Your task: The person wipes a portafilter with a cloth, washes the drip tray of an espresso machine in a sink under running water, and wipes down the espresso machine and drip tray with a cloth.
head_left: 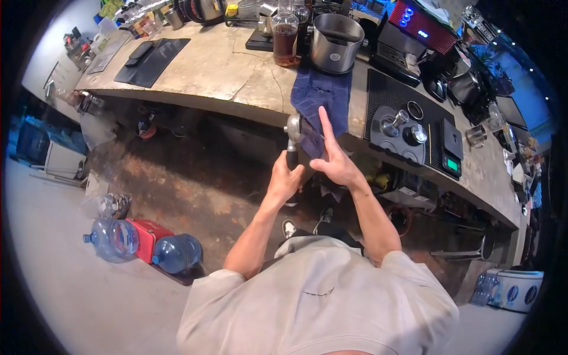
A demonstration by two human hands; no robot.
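Note:
My left hand [285, 180] is closed around the black handle of a portafilter [293, 130], held upright at the counter's front edge with its metal head at the top. My right hand [338, 165] is open, its fingers stretched out and thumb apart, just right of the portafilter. A dark blue cloth [319, 94] hangs over the counter edge, partly between the portafilter and my right hand. Whether my right palm presses on the cloth, I cannot tell. Behind the hands, a steel knock box [336, 52] stands on the cloth's far end.
The counter [236, 83] holds a glass bottle of brown liquid [285, 41], an espresso machine [414, 35], a black mat with tampers [394, 123] and a scale [452, 148]. Large blue water bottles [177, 251] lie on the floor at left.

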